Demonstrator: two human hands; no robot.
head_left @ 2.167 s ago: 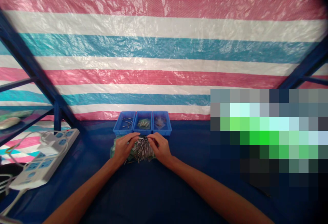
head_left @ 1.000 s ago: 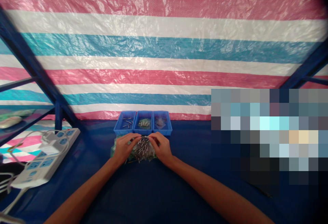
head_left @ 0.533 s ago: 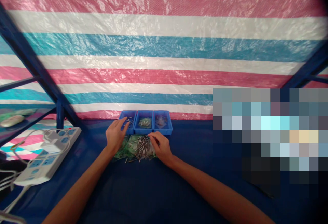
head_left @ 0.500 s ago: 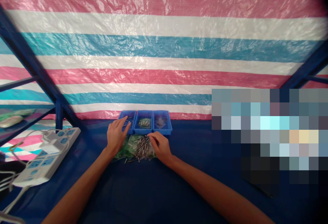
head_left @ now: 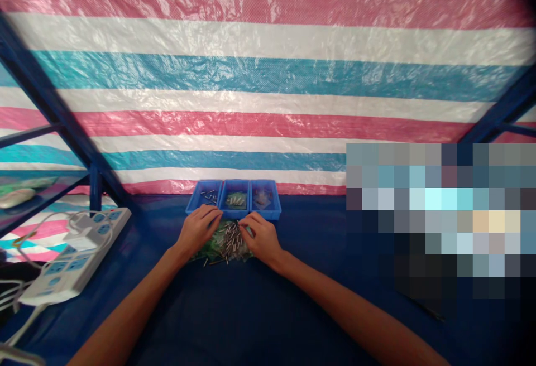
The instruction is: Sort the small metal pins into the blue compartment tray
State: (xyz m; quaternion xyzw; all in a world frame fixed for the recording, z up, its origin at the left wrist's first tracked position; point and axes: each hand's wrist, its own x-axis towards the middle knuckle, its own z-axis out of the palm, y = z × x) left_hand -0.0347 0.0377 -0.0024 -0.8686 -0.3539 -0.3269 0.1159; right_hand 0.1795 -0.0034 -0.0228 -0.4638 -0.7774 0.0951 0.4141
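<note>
Small metal pins (head_left: 233, 239) lie in a heap on crumpled clear and green plastic bags (head_left: 218, 240). Over the heap's left side hovers my left hand (head_left: 199, 229), open and empty as far as I can see, its fingers slightly curled and its thumb a little apart. My right hand (head_left: 263, 239) is at the heap's right side, thumb and fingers pinched together; what lies between the tips is too small to make out. Just behind my hands stand three joined blue bins: the left bin (head_left: 193, 207) holds a few loose pins, the middle bin (head_left: 235, 212) holds a bag of pale pins, the right bin (head_left: 272, 214) holds a clear bag.
A white power strip (head_left: 90, 257) with plugs and cables lies on the dark blue table (head_left: 234, 316) to the left. Blue frame bars (head_left: 54, 92) slope at the sides, and a striped plastic sheet (head_left: 268, 81) hangs behind. A blurred-out block covers the right.
My left hand has come back from over the left bin toward the heap, its fingers drawing closer together. My right hand has shifted slightly left over the pins.
</note>
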